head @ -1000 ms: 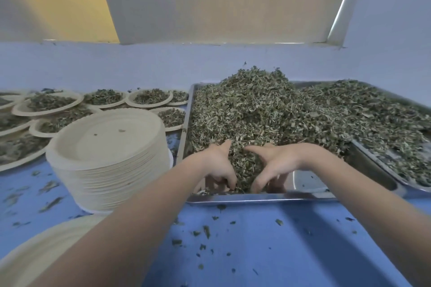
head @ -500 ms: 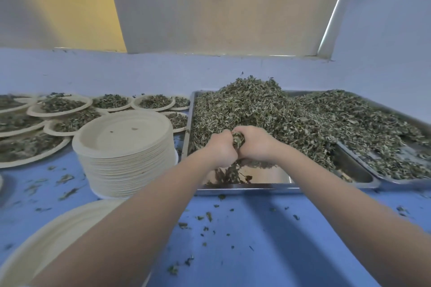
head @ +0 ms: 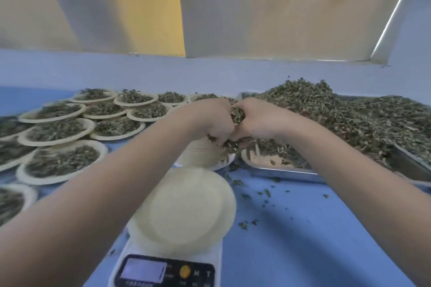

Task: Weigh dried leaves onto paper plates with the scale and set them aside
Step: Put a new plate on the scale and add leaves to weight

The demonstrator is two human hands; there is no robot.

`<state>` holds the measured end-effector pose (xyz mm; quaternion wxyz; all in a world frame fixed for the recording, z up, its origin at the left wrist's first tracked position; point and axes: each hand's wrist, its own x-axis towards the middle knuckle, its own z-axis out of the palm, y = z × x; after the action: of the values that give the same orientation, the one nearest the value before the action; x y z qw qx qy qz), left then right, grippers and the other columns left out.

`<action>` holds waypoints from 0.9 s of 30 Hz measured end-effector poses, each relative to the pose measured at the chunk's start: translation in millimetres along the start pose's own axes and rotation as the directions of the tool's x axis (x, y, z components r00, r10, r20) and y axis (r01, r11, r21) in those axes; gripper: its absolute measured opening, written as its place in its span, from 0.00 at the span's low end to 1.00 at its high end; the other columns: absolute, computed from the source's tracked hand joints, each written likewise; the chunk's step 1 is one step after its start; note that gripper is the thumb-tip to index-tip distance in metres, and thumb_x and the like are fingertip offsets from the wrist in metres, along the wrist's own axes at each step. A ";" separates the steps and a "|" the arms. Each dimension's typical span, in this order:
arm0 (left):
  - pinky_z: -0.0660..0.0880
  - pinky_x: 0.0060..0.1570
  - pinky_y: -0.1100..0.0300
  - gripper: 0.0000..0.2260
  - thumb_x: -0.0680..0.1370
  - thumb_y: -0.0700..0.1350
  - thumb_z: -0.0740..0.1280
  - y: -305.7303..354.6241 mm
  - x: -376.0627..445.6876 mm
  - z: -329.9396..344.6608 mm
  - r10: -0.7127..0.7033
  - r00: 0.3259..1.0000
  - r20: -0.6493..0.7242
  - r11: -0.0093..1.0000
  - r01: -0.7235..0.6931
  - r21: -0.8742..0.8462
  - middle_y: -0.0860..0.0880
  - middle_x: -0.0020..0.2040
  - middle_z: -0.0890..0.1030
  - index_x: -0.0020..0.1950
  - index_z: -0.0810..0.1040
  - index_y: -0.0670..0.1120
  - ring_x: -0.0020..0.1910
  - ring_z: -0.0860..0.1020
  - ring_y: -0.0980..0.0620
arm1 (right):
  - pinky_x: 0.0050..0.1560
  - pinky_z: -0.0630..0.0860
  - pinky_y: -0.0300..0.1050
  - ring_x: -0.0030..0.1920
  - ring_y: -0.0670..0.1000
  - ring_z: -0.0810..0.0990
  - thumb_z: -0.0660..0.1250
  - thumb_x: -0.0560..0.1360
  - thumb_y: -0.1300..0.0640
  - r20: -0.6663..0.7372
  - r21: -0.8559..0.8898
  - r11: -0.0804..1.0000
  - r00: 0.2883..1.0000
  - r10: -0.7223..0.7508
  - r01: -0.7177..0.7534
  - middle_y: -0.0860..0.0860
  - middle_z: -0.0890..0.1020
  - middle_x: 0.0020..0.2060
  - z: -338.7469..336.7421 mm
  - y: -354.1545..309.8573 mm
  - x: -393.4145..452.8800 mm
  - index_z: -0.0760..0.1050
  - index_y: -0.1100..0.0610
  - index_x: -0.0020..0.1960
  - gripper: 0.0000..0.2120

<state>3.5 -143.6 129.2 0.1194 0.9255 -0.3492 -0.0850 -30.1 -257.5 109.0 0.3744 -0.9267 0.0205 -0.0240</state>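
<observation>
Fingers of both hands are curled in and pressed together around one clump of dried leaves (head: 237,116); left hand (head: 215,121) and right hand (head: 257,121) are butted up knuckle to knuckle, with bits poking out the top gap and hanging out underneath; the bundle is up in the air, past the far edge of the bare paper plate (head: 186,209) that sits on the scale (head: 168,270), not over it yet as far as I can tell; the stuff looks super light and crumbly, no stiffness at all, so I'd say cupping from below with both palms is the way to go rather than pinching, since loose flakes slip out of any gap; there's already crumbs scattered on the blue table (head: 303,228); behind the hands is the stack of spare plates (head: 203,154), to the right the metal tray (head: 279,171) heaped with the rest of the leaves, and off to the left a whole spread of filled plates (head: 63,163); scale display is too blurry to read.
</observation>
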 end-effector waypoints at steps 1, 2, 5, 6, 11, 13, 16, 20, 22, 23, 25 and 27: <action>0.64 0.25 0.62 0.05 0.71 0.32 0.68 -11.7 -11.4 -1.4 -0.022 1.000 -0.008 1.000 0.022 -0.018 0.46 0.32 0.70 0.40 0.74 0.40 0.32 0.68 0.49 | 0.37 0.82 0.44 0.33 0.50 0.83 0.71 0.68 0.68 0.018 0.009 1.000 0.999 -0.027 0.027 0.57 0.84 0.38 11.8 -9.4 -0.7 0.80 0.61 0.46 0.07; 0.63 0.28 0.60 0.07 0.70 0.32 0.68 -22.8 -23.0 -1.6 -0.047 0.999 -0.006 0.998 0.047 -0.030 0.46 0.32 0.70 0.38 0.72 0.40 0.32 0.68 0.49 | 0.36 0.82 0.43 0.32 0.50 0.83 0.71 0.68 0.68 0.039 0.017 0.999 0.998 -0.051 0.051 0.56 0.84 0.36 23.6 -17.5 -2.2 0.80 0.61 0.45 0.06; 0.67 0.35 0.59 0.06 0.70 0.33 0.69 -54.7 -50.2 5.8 -0.116 0.992 0.045 0.991 0.119 -0.067 0.42 0.37 0.75 0.44 0.75 0.37 0.37 0.72 0.44 | 0.39 0.82 0.45 0.36 0.53 0.84 0.70 0.69 0.67 0.122 0.011 0.997 0.990 -0.071 0.070 0.58 0.84 0.40 56.0 -32.1 -6.1 0.80 0.63 0.49 0.09; 0.70 0.39 0.57 0.09 0.70 0.33 0.69 -63.6 -56.9 10.0 -0.122 0.988 0.089 0.984 0.132 -0.118 0.40 0.41 0.78 0.49 0.76 0.36 0.40 0.76 0.42 | 0.42 0.83 0.48 0.38 0.54 0.84 0.71 0.69 0.66 0.163 -0.033 0.997 0.985 -0.060 0.067 0.59 0.84 0.43 64.0 -34.0 -8.7 0.79 0.62 0.52 0.12; 0.79 0.51 0.55 0.34 0.71 0.34 0.72 -96.8 -77.6 23.3 -0.119 0.961 0.248 0.907 0.207 -0.368 0.46 0.60 0.74 0.73 0.63 0.48 0.54 0.78 0.49 | 0.55 0.79 0.48 0.51 0.48 0.82 0.78 0.63 0.46 0.437 -0.315 0.947 0.895 0.091 0.058 0.42 0.74 0.62 62.2 -31.1 -26.0 0.68 0.39 0.67 0.36; 0.80 0.51 0.54 0.34 0.72 0.35 0.72 -105.7 -80.8 19.5 -0.110 0.971 0.214 0.899 0.189 -0.395 0.48 0.66 0.71 0.74 0.62 0.50 0.57 0.77 0.50 | 0.54 0.77 0.41 0.53 0.44 0.81 0.78 0.59 0.40 0.421 -0.266 0.964 0.903 0.087 0.031 0.40 0.71 0.64 53.7 -29.0 -32.8 0.64 0.34 0.68 0.40; 0.80 0.49 0.58 0.29 0.73 0.37 0.71 -110.3 -81.8 15.9 -0.087 0.985 0.146 0.898 0.141 -0.417 0.48 0.66 0.72 0.71 0.68 0.50 0.55 0.78 0.51 | 0.43 0.77 0.32 0.48 0.35 0.80 0.75 0.62 0.39 0.316 -0.194 0.979 0.949 0.005 0.059 0.40 0.75 0.60 48.1 -25.4 -37.6 0.69 0.33 0.64 0.32; 0.78 0.49 0.61 0.22 0.73 0.36 0.69 -105.2 -79.8 24.3 -0.082 0.996 0.047 0.875 0.095 -0.475 0.49 0.59 0.76 0.65 0.73 0.50 0.52 0.79 0.51 | 0.46 0.80 0.37 0.49 0.37 0.80 0.73 0.67 0.41 0.185 -0.134 0.988 0.981 -0.058 0.083 0.42 0.79 0.55 55.6 -20.5 -36.2 0.73 0.38 0.62 0.24; 0.76 0.48 0.64 0.21 0.74 0.36 0.68 -102.0 -79.4 30.3 -0.078 0.997 0.014 0.865 0.075 -0.497 0.49 0.58 0.76 0.65 0.74 0.49 0.53 0.78 0.50 | 0.50 0.80 0.41 0.51 0.39 0.80 0.72 0.67 0.41 0.143 -0.113 0.989 0.986 -0.081 0.097 0.41 0.79 0.54 61.4 -18.8 -35.5 0.75 0.38 0.60 0.22; 0.74 0.46 0.66 0.20 0.74 0.36 0.68 -101.2 -78.9 33.2 -0.075 0.997 -0.004 0.864 0.063 -0.500 0.49 0.58 0.77 0.64 0.74 0.49 0.53 0.78 0.50 | 0.51 0.80 0.42 0.51 0.38 0.79 0.73 0.68 0.42 0.122 -0.097 0.990 0.988 -0.091 0.103 0.40 0.80 0.53 63.8 -18.4 -35.2 0.75 0.38 0.59 0.20; 0.71 0.42 0.70 0.19 0.74 0.36 0.68 -100.1 -78.6 37.2 -0.070 0.997 -0.041 0.866 0.041 -0.498 0.51 0.57 0.78 0.64 0.74 0.47 0.53 0.78 0.52 | 0.50 0.80 0.41 0.49 0.38 0.80 0.73 0.68 0.44 0.088 -0.067 0.992 0.991 -0.103 0.110 0.40 0.81 0.51 67.8 -17.3 -34.2 0.77 0.39 0.55 0.16; 0.71 0.42 0.68 0.17 0.74 0.37 0.68 -99.4 -78.8 39.7 -0.066 0.995 -0.069 0.870 0.023 -0.493 0.51 0.56 0.79 0.62 0.75 0.46 0.54 0.78 0.52 | 0.45 0.81 0.39 0.46 0.38 0.81 0.73 0.69 0.47 0.052 -0.037 0.993 0.992 -0.114 0.116 0.41 0.83 0.48 70.7 -16.5 -32.6 0.79 0.41 0.53 0.13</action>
<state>-2.3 -25.1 69.2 0.3631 0.8753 -0.2894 -0.1350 -58.0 -194.8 68.7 0.3545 -0.9339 -0.0418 -0.0222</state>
